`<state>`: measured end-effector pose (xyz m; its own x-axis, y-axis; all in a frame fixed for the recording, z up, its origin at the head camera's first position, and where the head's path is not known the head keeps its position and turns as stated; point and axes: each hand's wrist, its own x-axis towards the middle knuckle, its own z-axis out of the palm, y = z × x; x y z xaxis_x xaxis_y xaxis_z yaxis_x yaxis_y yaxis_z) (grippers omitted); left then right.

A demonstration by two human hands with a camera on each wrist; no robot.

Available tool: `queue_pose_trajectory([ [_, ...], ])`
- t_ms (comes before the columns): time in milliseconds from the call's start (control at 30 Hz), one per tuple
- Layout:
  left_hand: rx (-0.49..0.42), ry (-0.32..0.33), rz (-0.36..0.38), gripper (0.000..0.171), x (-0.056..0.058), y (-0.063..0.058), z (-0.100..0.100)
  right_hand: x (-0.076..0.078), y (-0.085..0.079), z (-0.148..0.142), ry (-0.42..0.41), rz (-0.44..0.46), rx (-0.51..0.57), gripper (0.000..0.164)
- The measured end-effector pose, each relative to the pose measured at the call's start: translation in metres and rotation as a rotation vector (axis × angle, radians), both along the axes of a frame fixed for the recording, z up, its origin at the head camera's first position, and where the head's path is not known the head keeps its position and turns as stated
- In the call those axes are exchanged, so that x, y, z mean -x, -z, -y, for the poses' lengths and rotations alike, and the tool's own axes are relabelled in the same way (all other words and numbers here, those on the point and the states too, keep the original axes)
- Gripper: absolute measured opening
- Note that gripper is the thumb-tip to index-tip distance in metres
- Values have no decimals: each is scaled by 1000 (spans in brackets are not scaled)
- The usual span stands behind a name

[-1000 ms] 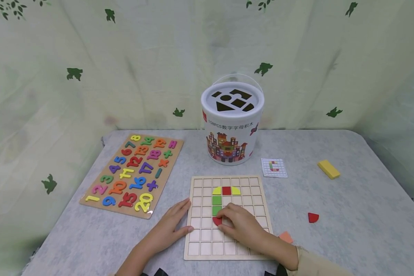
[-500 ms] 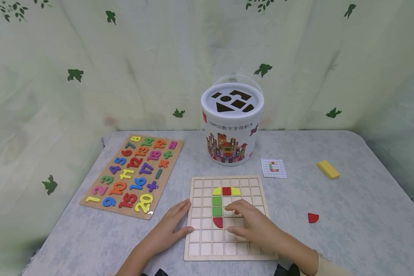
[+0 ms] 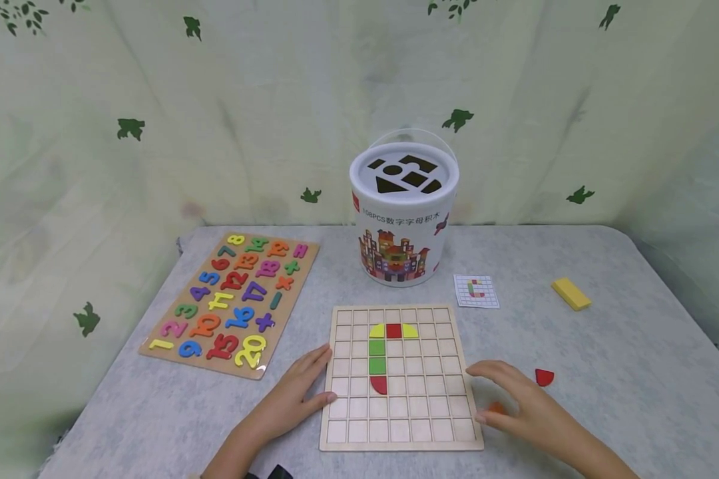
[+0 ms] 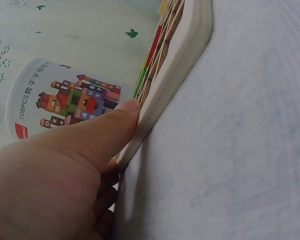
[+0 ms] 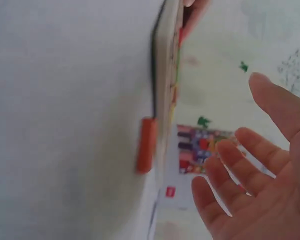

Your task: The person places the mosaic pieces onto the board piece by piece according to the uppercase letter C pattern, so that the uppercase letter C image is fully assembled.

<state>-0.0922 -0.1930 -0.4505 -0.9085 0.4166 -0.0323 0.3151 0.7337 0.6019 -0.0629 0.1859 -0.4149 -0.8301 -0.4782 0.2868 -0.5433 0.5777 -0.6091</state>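
Observation:
A wooden grid board (image 3: 422, 399) lies in front of me, holding yellow, red and green tiles and a red quarter-round piece (image 3: 379, 384) in its left columns. My left hand (image 3: 293, 394) rests flat on the table, its fingers against the board's left edge (image 4: 155, 100). Just right of the board hovers my right hand (image 3: 518, 402), fingers spread and holding nothing, over an orange piece (image 3: 496, 407) that lies on the table against the board's edge (image 5: 146, 145). Another red quarter-round piece (image 3: 543, 377) lies just beyond that hand.
A white bucket (image 3: 403, 213) with shape slots in its lid stands behind the board. A small pattern card (image 3: 476, 291) and a yellow block (image 3: 570, 293) lie to the right. A number puzzle board (image 3: 232, 301) lies at the left. Green curtain surrounds the table.
My right hand let go of the red quarter-round piece, now seated in the grid, and moved right off the board to hover over the orange piece. The left hand has not moved.

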Motion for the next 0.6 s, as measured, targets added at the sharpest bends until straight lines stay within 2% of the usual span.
queue_pose_trajectory([
  [100,0,-2,0,74,0,0,0,-3,7,-11,-8,33,-24,50],
  [300,3,-4,0,74,0,0,0,-5,20,-32,-49,167,-49,45],
  [433,-3,-1,-1,73,-1,-2,0,-5,24,-38,-69,162,-75,36],
  [600,-4,4,-5,72,-1,-3,-1,-2,26,-38,-52,141,-117,21],
])
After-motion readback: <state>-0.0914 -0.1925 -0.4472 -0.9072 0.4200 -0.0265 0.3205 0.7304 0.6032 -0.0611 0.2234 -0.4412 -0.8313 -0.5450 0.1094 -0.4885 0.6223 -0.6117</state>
